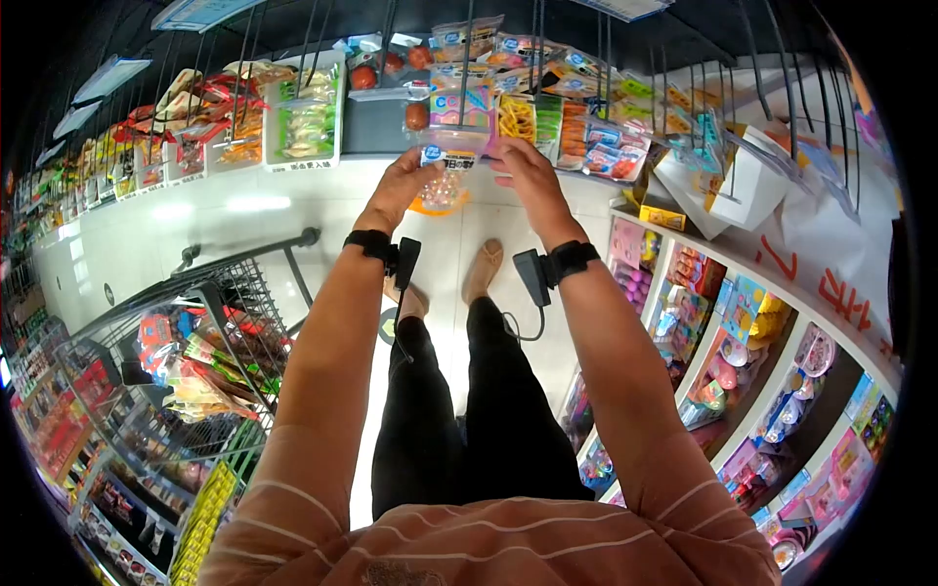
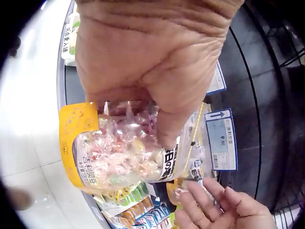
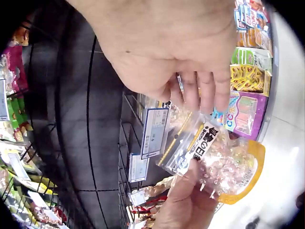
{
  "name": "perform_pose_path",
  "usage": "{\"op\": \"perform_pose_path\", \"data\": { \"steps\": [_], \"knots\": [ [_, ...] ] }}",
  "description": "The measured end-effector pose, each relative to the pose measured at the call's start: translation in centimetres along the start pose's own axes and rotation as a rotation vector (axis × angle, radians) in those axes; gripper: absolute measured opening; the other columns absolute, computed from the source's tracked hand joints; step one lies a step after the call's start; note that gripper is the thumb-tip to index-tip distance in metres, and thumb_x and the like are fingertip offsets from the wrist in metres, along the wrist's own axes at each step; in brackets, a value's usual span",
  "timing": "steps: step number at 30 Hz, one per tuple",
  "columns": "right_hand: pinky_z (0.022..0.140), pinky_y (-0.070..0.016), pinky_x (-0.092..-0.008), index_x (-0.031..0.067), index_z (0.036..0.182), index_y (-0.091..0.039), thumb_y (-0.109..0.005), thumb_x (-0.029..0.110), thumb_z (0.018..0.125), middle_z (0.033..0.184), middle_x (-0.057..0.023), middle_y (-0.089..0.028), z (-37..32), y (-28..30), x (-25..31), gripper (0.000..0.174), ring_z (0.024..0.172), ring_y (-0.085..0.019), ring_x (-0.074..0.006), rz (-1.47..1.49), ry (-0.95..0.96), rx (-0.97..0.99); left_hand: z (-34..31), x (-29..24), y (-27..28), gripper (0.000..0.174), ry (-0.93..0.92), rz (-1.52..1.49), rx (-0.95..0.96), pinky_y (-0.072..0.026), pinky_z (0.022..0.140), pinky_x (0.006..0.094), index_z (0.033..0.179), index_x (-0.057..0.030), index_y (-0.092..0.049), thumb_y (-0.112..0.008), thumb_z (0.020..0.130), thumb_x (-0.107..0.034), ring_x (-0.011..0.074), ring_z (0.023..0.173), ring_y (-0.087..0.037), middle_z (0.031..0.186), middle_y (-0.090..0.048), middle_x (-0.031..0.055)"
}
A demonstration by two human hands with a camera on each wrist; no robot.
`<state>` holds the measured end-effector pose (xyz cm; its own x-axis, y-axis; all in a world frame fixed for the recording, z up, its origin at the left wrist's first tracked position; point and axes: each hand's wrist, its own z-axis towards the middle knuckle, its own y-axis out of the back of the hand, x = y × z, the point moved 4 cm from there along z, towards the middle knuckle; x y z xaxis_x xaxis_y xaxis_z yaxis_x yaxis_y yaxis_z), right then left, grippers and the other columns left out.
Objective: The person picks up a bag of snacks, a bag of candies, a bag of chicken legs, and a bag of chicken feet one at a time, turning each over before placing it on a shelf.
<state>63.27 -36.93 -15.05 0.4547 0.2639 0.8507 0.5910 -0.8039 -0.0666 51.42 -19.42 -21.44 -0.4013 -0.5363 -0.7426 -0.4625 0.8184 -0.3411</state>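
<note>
My left hand (image 1: 399,190) grips a clear candy bag (image 1: 446,188) in front of the shelf. In the left wrist view the bag (image 2: 128,143) shows wrapped pale pink candies, an orange end and a white label with dark characters, with the thumb pressed on its front. My right hand (image 1: 534,186) is beside the bag's top with relaxed fingers. The right wrist view shows those fingers (image 3: 206,90) just above the bag's zip-top end, holding nothing. Behind the bag, a hanging price tag (image 3: 155,131) marks a peg with similar bags.
A low shelf of snack packs (image 1: 528,117) runs across the front, with metal pegs (image 1: 539,44) jutting out above it. At the left stands a wire shopping cart (image 1: 244,283) with packages inside. Tilted toy shelves (image 1: 674,254) line the right side. Pale floor tiles (image 1: 322,195) lie between.
</note>
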Motion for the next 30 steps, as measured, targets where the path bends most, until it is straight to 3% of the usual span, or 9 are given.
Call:
{"op": "perform_pose_path", "data": {
  "steps": [5, 11, 15, 17, 20, 30],
  "knots": [
    [0.089, -0.0488, -0.0352, 0.0018, 0.132, -0.049, -0.045, 0.033, 0.101, 0.124, -0.0141, -0.06, 1.8, -0.8, 0.0, 0.044, 0.111, -0.061, -0.0261, 0.011, -0.051, 0.024, 1.8, 0.2, 1.0, 0.033, -0.031, 0.054, -0.08, -0.0447, 0.087, 0.0258, 0.123, -0.0055, -0.06, -0.066, 0.091, -0.011, 0.0105, 0.094, -0.057, 0.104, -0.065, 0.0011],
    [0.093, -0.0479, -0.0379, 0.0013, 0.138, -0.044, -0.044, 0.045, 0.1, 0.127, -0.0185, -0.057, 2.7, -1.1, -0.4, 0.058, 0.114, -0.059, -0.0271, 0.085, -0.061, 0.072, 2.5, -0.8, 2.0, 0.033, -0.109, 0.099, -0.09, -0.0465, 0.089, 0.0266, 0.121, -0.0069, -0.061, -0.068, 0.091, -0.016, 0.0111, 0.097, -0.059, 0.107, -0.065, 0.0016],
    [0.096, -0.046, -0.0387, 0.001, 0.14, -0.043, -0.041, 0.05, 0.1, 0.128, -0.0197, -0.057, 3.3, -1.1, -0.5, 0.063, 0.115, -0.057, -0.027, 0.128, -0.055, 0.085, 1.9, -3.1, 0.5, 0.038, -0.188, 0.124, 0.028, -0.0436, 0.095, 0.0275, 0.128, -0.0068, -0.058, -0.067, 0.091, -0.015, 0.0114, 0.105, -0.057, 0.115, -0.064, 0.0025],
    [0.096, -0.0454, -0.0384, 0.0011, 0.138, -0.045, -0.04, 0.051, 0.1, 0.128, -0.0194, -0.056, 3.6, -0.9, -0.6, 0.063, 0.115, -0.057, -0.0266, 0.155, -0.03, 0.07, 1.8, -3.8, 0.1, 0.041, -0.197, 0.164, 0.05, -0.0419, 0.098, 0.0279, 0.13, -0.0065, -0.057, -0.067, 0.091, -0.016, 0.0115, 0.108, -0.056, 0.118, -0.063, 0.0027],
    [0.096, -0.0454, -0.0375, 0.0017, 0.136, -0.049, -0.04, 0.052, 0.1, 0.127, -0.0186, -0.057, 3.8, -0.9, -0.4, 0.062, 0.113, -0.058, -0.0257, 0.165, -0.033, 0.047, 2.5, -3.8, 0.0, 0.038, -0.191, 0.213, 0.017, -0.0443, 0.092, 0.0262, 0.129, -0.0029, -0.057, -0.063, 0.092, -0.009, 0.0128, 0.101, -0.056, 0.113, -0.063, 0.0037],
    [0.095, -0.0456, -0.0363, 0.0021, 0.134, -0.051, -0.038, 0.053, 0.1, 0.122, -0.0158, -0.058, 4.5, -0.9, -0.3, 0.063, 0.111, -0.058, -0.0244, 0.176, -0.065, 0.046, 3.8, -3.0, -0.9, 0.039, -0.175, 0.093, -0.032, -0.0461, 0.089, 0.0263, 0.128, -0.0046, -0.058, -0.063, 0.089, -0.005, 0.0137, 0.102, -0.057, 0.114, -0.063, 0.0056]
  ]
}}
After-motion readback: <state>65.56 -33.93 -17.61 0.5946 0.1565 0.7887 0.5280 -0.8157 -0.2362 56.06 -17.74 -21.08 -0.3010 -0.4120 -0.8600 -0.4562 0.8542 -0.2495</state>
